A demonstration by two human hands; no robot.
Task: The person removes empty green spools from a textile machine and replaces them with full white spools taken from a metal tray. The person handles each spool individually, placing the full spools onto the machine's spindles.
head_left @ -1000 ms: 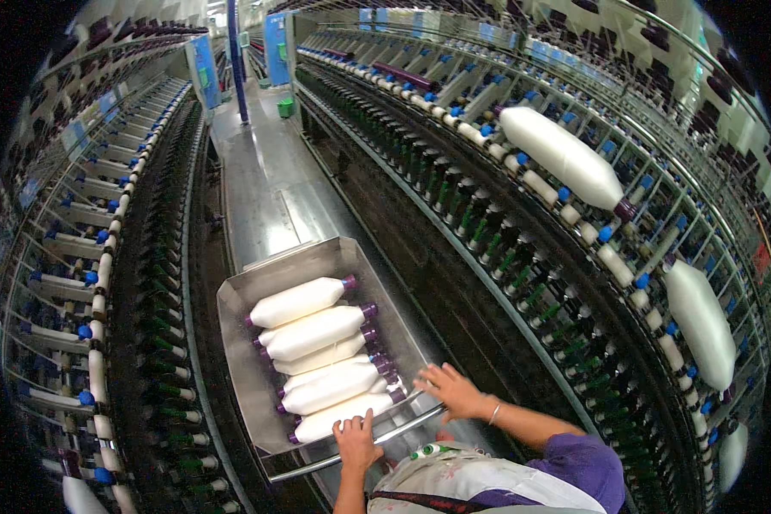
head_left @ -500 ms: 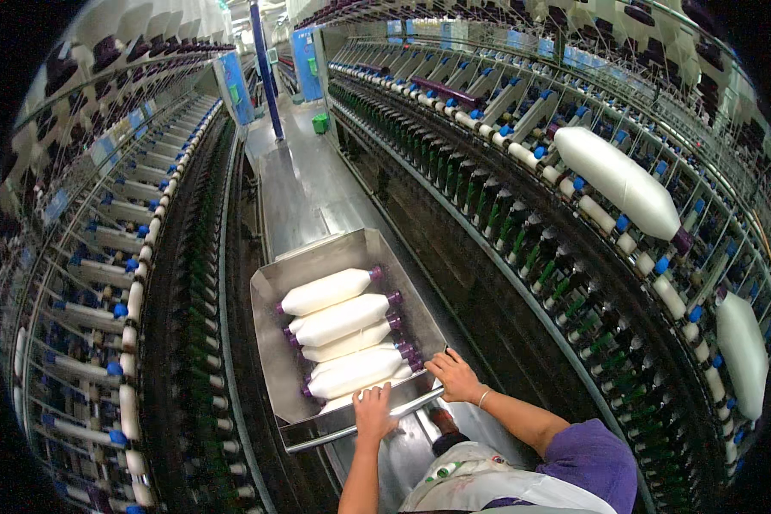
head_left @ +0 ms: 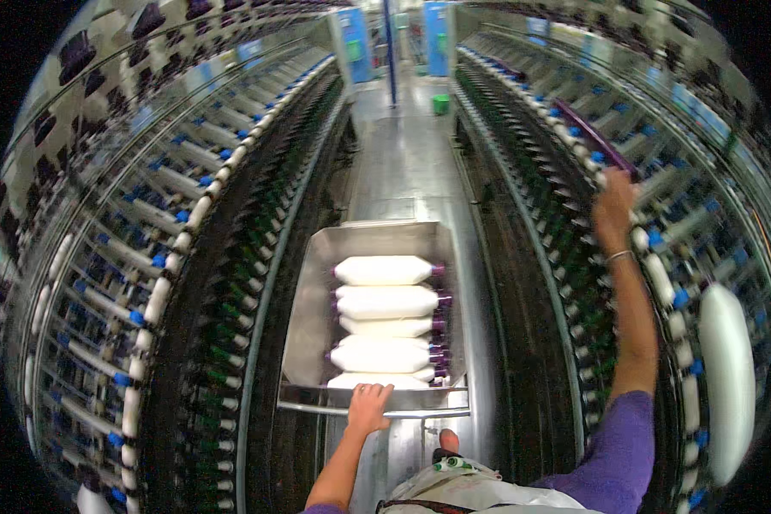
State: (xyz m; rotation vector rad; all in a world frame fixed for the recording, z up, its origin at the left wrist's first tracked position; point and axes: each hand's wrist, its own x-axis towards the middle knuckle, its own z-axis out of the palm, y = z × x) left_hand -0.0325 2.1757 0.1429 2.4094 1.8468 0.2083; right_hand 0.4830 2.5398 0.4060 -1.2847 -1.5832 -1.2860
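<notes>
Shiny floor (head_left: 403, 163) between machine rows (head_left: 267, 201). Left hand (head_left: 369, 409) clasps cart rim (head_left: 437, 398); right hand (head_left: 614, 210) outstretched at purple tube (head_left: 594, 138), grip unclear.

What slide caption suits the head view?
Left hand on the metal bin of white bobbins, right hand at a purple tube.

Cart and hand positions in the aisle between two spinning machines.
The left hand (head_left: 370, 407) rests on the near edge of the metal cart (head_left: 311, 330), which contains white yarn bobbins (head_left: 387, 301) with purple ends, lying crosswise in a row; the right hand (head_left: 615, 206), blurred, is extended to the near end of a purple tube (head_left: 591, 135) on the right-hand machine; contact cannot be confirmed. A large white bobbin (head_left: 728, 385) is located nearer the person, on the same machine.
</notes>
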